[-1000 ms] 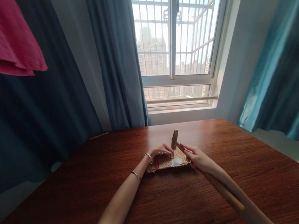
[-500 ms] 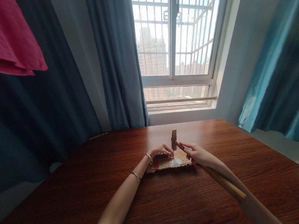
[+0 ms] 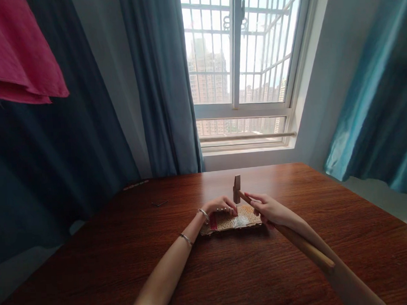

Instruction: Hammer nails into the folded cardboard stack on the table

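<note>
My right hand (image 3: 269,209) is wrapped round the wooden handle of a hammer (image 3: 306,246), near its head. The hammer head (image 3: 237,188) hangs upright just above the fingertips of my left hand (image 3: 223,205). Those fingertips are pinched on a thin upright nail (image 3: 237,209), only partly visible, over a flat board (image 3: 250,213) dotted with small holes. The board has a clear shiny patch (image 3: 241,221) near its front edge and a red band (image 3: 213,223) on its left side. My left hand covers part of the board's back left.
The board lies on a brown wooden table (image 3: 231,270). A small dark angled piece (image 3: 159,204) lies farther left. Behind the table are a barred window (image 3: 235,107) and blue curtains (image 3: 164,81). A pink cloth (image 3: 14,53) hangs at the upper left.
Hardly anything differs. The hammer head is held a touch higher above my left fingertips, and the whole view has shifted slightly.
</note>
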The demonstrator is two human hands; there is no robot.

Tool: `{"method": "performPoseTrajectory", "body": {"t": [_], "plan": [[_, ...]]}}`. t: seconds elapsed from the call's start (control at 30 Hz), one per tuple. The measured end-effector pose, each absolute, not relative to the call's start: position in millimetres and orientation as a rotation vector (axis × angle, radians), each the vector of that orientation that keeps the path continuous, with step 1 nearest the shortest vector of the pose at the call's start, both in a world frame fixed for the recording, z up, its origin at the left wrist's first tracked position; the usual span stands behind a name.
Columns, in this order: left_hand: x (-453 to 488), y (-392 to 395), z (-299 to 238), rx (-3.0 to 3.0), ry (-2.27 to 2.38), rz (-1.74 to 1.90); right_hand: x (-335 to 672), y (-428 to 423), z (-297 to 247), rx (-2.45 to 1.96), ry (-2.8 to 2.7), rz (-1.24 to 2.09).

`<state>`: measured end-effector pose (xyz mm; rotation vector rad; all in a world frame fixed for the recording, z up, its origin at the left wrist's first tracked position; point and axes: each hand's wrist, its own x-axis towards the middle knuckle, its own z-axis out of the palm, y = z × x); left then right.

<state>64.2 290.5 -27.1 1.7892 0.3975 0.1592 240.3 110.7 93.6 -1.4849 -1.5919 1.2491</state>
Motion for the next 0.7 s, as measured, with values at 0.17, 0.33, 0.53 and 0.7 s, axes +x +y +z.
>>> {"method": "performPoseTrajectory", "body": {"t": [0.17,0.33,0.53,0.7], "plan": [[63.9,289.1,-24.6,1.813,0.398,0.175,239.3,111.4,93.9,-1.46,-1.56,1.239],[64.1,288.4,-23.5,1.828,0.438,0.159,242.1,111.6,94.7,-1.488,-1.564,1.265],[63.2,290.5,-26.3,1.868,0.444,0.159,241.7,111.0,87.5,-1.457,-1.549,1.24],[63.1,291.0,-27.8,1.863,0.435,0.164,240.1,111.7,85.4,-1.482,-1.556,1.256]]}}
